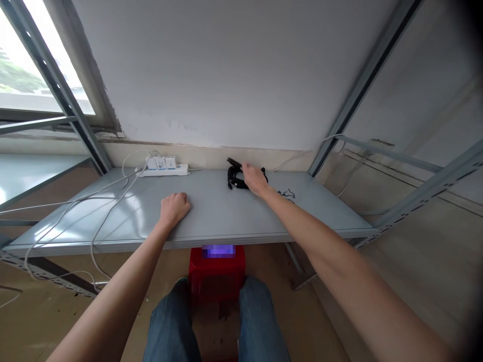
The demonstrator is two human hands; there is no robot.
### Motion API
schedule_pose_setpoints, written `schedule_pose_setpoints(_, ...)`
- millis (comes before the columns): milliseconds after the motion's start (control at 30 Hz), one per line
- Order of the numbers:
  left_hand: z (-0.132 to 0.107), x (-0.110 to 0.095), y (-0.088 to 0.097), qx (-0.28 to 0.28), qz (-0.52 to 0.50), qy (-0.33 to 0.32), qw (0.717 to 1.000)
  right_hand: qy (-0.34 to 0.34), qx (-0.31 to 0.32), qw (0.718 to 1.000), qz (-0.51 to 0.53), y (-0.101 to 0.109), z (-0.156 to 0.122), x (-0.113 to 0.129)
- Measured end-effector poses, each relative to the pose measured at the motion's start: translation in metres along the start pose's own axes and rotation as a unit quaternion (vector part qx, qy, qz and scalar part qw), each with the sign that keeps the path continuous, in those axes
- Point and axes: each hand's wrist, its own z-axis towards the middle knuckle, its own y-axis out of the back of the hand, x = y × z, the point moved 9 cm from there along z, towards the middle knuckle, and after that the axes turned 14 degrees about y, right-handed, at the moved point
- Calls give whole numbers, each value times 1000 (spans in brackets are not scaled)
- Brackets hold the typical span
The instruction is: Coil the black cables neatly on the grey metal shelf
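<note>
My right hand (254,177) is closed around part of a black cable (234,182) at the back of the grey metal shelf (211,213). The cable lies in a coil, and a dark bundled end sticks out to the left above it, past my fingers. The hand itself hides part of the coil. Thin black ties (289,194) are scattered just to the right of my wrist. Nearer the front edge, my left hand (175,207) rests on the shelf as a fist, apart from the cable, with nothing showing in it.
A white power strip (166,170) with plugs sits against the wall at the back left. White cords (103,221) run from it over the front edge. Metal uprights (362,80) frame the shelf. A red plastic stool (217,274) stands underneath, between my knees.
</note>
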Motion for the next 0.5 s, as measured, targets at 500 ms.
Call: schedule_pose_setpoints(500,0,0,0,-4,-25,-5,1000,-77,-276,940,186,119,37,-12)
